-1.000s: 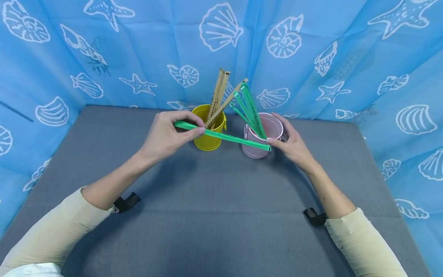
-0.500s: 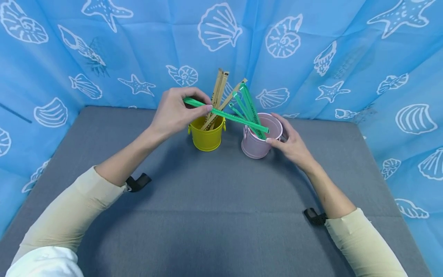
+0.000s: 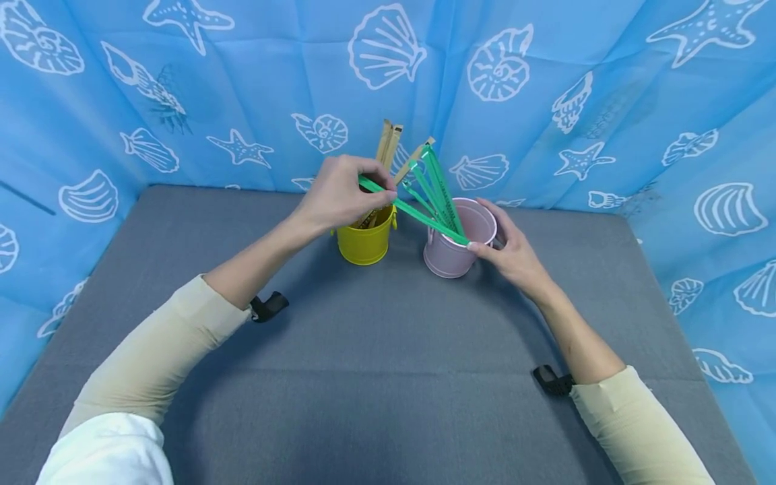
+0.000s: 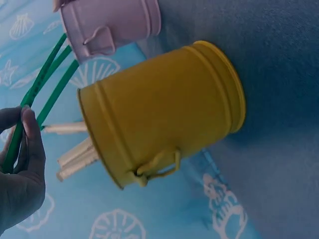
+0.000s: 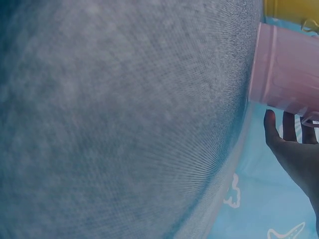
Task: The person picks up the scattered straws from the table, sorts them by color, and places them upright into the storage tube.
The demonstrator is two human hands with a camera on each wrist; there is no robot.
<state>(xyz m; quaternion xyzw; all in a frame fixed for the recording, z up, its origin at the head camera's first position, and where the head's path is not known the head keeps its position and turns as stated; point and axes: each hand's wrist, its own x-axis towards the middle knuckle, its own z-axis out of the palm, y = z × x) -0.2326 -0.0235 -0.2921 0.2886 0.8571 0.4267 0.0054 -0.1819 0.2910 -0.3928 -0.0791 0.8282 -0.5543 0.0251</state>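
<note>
My left hand (image 3: 348, 192) pinches a long, thin green wrapped stick (image 3: 418, 214) between thumb and fingers. The stick slants down to the right, its far end at the rim of a pink bucket (image 3: 447, 259). Several similar green sticks (image 3: 441, 192) lean out of that bucket. My right hand (image 3: 515, 252) holds the pink bucket's right side, thumb at the front rim; in the right wrist view its fingers lie along the wall. A yellow bucket (image 3: 364, 246) stands below my left hand, with several tan sticks (image 4: 77, 157) poking out of it.
A grey cloth-covered table (image 3: 388, 377) lies under both buckets. Behind it hangs a blue curtain (image 3: 442, 40) with white shell and starfish prints. The two buckets stand side by side near the table's back edge, a small gap between them.
My left hand has moved up and to the right with the green stick, whose far end now meets the pink bucket's rim. The right hand keeps its hold on the pink bucket.
</note>
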